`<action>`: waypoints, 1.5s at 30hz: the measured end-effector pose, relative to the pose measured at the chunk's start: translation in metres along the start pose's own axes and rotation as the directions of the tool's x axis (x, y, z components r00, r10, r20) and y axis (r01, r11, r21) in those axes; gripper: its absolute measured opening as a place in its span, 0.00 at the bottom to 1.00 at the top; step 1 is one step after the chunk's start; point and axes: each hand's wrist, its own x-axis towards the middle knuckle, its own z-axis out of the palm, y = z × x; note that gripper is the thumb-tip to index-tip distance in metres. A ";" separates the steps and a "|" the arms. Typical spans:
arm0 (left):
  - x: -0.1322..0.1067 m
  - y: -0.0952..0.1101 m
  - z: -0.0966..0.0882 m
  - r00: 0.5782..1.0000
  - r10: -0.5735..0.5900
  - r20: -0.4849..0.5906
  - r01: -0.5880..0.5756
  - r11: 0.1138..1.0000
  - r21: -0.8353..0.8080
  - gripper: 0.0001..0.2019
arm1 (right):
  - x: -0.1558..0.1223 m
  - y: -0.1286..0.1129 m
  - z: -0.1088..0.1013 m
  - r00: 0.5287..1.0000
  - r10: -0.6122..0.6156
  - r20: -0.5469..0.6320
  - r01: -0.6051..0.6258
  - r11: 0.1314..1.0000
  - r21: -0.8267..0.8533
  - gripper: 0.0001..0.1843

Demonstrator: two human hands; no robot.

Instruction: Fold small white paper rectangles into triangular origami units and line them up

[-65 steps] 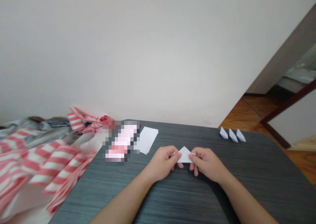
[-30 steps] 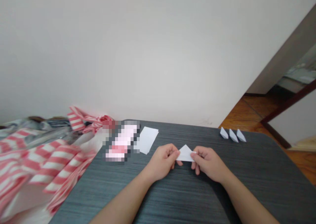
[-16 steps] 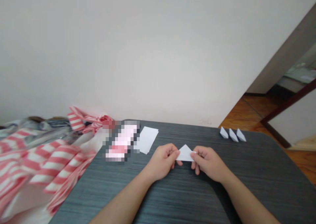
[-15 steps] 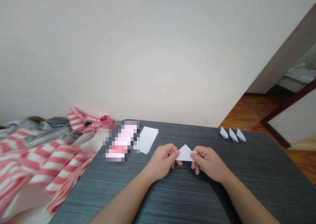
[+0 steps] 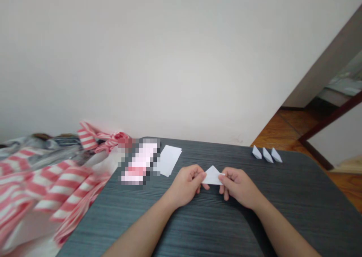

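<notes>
Both my hands hold a small folded white paper triangle (image 5: 212, 176) above the dark grey wood-grain table (image 5: 296, 185). My left hand (image 5: 185, 185) pinches its left corner, and my right hand (image 5: 239, 187) pinches its right corner. The tip points away from me. Beyond my right hand, near the far edge, stand 3 small folded paper boats (image 5: 267, 155). Past my left hand lies a small stack of white paper sheets (image 5: 169, 160). Next to the stack is a pixelated, blurred pink and white object (image 5: 140, 162).
Red-and-white striped cloth (image 5: 53, 189) lies in a heap beyond the table's left edge, with grey clothing (image 5: 42, 149) behind it. A white wall (image 5: 181, 60) rises behind the table. A wooden floor (image 5: 294, 126) shows at the right.
Since the oldest frame, my hands have shifted slightly apart and the paper triangle shows more of its width. Over the last half second nothing has visibly moved.
</notes>
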 end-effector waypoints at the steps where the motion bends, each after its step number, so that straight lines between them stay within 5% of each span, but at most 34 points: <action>1: 0.000 0.000 0.000 1.000 0.000 -0.001 0.000 1.000 -0.002 0.12 | 0.000 0.000 0.000 1.000 0.000 -0.001 0.000 1.000 0.004 0.17; 19: 0.002 -0.005 0.000 0.999 0.012 0.052 -0.004 0.990 -0.139 0.15 | 0.000 -0.004 0.002 0.998 -0.032 -0.048 0.032 0.999 -0.011 0.18; 30: 0.002 -0.006 -0.001 0.996 0.022 0.083 -0.009 0.989 -0.151 0.14 | -0.003 -0.005 0.001 0.990 -0.135 0.051 0.130 0.987 0.098 0.17; 35: 0.001 -0.006 -0.002 0.991 0.019 0.131 0.001 0.989 -0.148 0.14 | -0.002 0.001 0.001 0.989 -0.125 -0.077 0.134 0.983 0.123 0.20; 38: 0.000 -0.003 -0.002 0.987 0.017 0.161 0.004 0.992 -0.124 0.14 | -0.001 0.000 0.002 0.974 -0.190 -0.122 0.197 0.980 0.040 0.14; 45: -0.002 0.002 -0.003 0.987 0.014 0.159 -0.014 1.000 -0.005 0.13 | 0.000 -0.008 0.000 0.902 -0.430 -0.021 0.425 0.898 -0.115 0.09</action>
